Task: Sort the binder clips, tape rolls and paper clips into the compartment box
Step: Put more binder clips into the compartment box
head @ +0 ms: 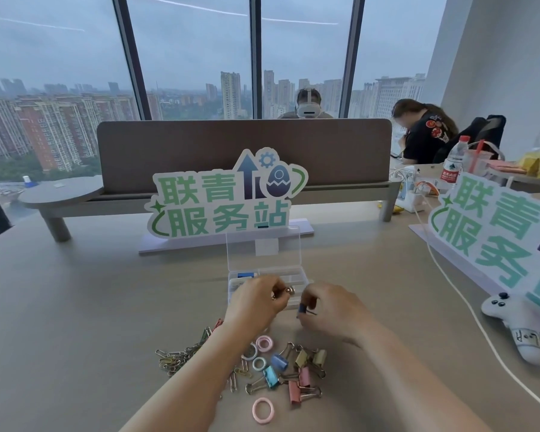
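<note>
A clear compartment box (pixel 296 280) stands open on the desk, its lid (pixel 264 247) upright; something blue lies in its far left compartment. My left hand (pixel 256 302) hovers over the box's near edge, pinching a binder clip by its metal handles (pixel 289 290). My right hand (pixel 331 310) is just right of it, holding a dark blue binder clip (pixel 302 308). On the desk nearer to me lie several pastel binder clips (pixel 300 374), small tape rolls (pixel 264 342) and a pink one (pixel 263 410), and a heap of paper clips (pixel 181 358).
A sign board (pixel 228 198) on a base stands behind the box. A second sign (pixel 496 232), a white cable (pixel 468 307) and a white controller (pixel 512 322) lie to the right. A desk divider (pixel 243 151) stands further back, with two people beyond it.
</note>
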The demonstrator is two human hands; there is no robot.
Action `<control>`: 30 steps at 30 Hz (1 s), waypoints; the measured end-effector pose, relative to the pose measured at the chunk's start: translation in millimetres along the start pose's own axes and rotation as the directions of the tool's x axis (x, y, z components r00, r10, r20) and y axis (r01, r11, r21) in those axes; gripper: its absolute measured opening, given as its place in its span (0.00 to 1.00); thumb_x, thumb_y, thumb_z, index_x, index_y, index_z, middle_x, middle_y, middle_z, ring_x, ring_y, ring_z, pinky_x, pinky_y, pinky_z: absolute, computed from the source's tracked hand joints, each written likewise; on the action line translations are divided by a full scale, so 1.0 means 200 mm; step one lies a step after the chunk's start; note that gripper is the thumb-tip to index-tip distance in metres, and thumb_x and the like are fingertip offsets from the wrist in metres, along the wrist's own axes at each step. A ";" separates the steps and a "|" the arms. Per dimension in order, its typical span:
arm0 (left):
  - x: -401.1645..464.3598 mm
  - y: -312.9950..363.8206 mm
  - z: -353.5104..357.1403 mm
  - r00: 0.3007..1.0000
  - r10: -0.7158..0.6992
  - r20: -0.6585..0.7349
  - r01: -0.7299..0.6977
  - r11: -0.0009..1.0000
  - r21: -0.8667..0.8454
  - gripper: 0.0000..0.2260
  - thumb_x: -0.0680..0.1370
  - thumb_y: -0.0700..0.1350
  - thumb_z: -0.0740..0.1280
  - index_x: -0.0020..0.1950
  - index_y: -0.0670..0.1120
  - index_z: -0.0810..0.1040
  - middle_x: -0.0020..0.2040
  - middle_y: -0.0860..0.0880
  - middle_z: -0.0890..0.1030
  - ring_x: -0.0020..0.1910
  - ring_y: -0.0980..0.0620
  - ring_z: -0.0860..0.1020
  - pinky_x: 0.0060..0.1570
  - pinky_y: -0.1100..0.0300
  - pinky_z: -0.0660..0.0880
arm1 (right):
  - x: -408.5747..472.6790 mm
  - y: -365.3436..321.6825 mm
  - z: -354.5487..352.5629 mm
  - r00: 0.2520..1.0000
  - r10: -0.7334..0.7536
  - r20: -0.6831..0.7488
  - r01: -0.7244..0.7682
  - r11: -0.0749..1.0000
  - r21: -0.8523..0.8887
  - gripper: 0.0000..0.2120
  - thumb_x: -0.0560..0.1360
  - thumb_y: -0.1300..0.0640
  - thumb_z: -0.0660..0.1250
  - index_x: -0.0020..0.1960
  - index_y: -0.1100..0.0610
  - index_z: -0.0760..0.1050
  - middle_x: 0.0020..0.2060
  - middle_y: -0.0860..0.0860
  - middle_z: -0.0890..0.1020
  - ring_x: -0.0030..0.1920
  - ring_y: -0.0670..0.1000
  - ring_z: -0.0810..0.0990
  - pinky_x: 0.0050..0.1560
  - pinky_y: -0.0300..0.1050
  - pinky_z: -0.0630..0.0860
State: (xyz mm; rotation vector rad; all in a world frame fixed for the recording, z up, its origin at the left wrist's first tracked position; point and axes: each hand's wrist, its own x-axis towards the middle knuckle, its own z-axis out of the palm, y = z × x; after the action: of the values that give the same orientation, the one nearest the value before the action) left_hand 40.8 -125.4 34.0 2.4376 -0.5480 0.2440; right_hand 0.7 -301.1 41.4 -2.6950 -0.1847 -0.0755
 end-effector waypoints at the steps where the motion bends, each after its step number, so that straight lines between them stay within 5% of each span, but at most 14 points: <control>1: 0.03 0.01 -0.01 1.000 0.000 -0.009 0.000 1.000 -0.010 0.07 0.75 0.51 0.67 0.49 0.51 0.81 0.45 0.54 0.82 0.42 0.55 0.78 0.43 0.54 0.78 | 0.02 0.00 -0.02 0.999 0.004 -0.040 -0.003 1.000 0.013 0.08 0.66 0.44 0.67 0.42 0.47 0.76 0.42 0.43 0.78 0.44 0.45 0.76 0.40 0.42 0.71; 10: 0.23 0.07 0.00 0.999 0.033 -0.028 -0.035 0.997 -0.068 0.07 0.76 0.48 0.68 0.50 0.47 0.82 0.45 0.50 0.82 0.42 0.53 0.78 0.44 0.57 0.77 | 0.22 0.06 -0.12 0.975 0.061 -0.214 -0.044 0.996 0.079 0.07 0.68 0.45 0.68 0.41 0.46 0.75 0.39 0.45 0.77 0.40 0.46 0.75 0.36 0.43 0.69; 15: 0.23 0.03 0.08 1.000 -0.023 0.018 0.025 0.996 -0.091 0.07 0.77 0.47 0.67 0.51 0.47 0.81 0.45 0.50 0.83 0.41 0.54 0.80 0.46 0.57 0.78 | 0.28 0.11 -0.08 0.984 0.079 -0.157 -0.074 0.996 0.040 0.08 0.68 0.43 0.68 0.43 0.46 0.76 0.40 0.43 0.78 0.40 0.45 0.76 0.39 0.43 0.72; 22: 0.19 -0.04 0.14 0.998 -0.030 0.059 0.031 0.999 -0.016 0.09 0.75 0.51 0.67 0.51 0.49 0.81 0.47 0.52 0.81 0.43 0.54 0.77 0.46 0.54 0.78 | 0.31 0.15 -0.06 0.991 0.055 -0.123 -0.056 0.998 -0.008 0.07 0.70 0.45 0.69 0.46 0.46 0.77 0.43 0.44 0.76 0.43 0.47 0.75 0.34 0.39 0.64; 30: 0.18 -0.04 0.16 0.996 -0.012 0.092 0.003 0.995 0.102 0.11 0.76 0.53 0.67 0.54 0.50 0.80 0.54 0.51 0.75 0.54 0.52 0.72 0.50 0.57 0.73 | 0.38 0.13 -0.04 1.000 -0.021 -0.019 0.018 0.990 -0.138 0.11 0.72 0.45 0.69 0.53 0.47 0.77 0.50 0.45 0.76 0.49 0.48 0.76 0.43 0.43 0.70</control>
State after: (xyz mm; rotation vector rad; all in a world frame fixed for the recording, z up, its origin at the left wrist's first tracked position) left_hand 78.5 -150.8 16.2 2.5596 -0.5792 0.1598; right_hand 80.0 -318.7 43.7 -2.8291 -0.2063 -0.1262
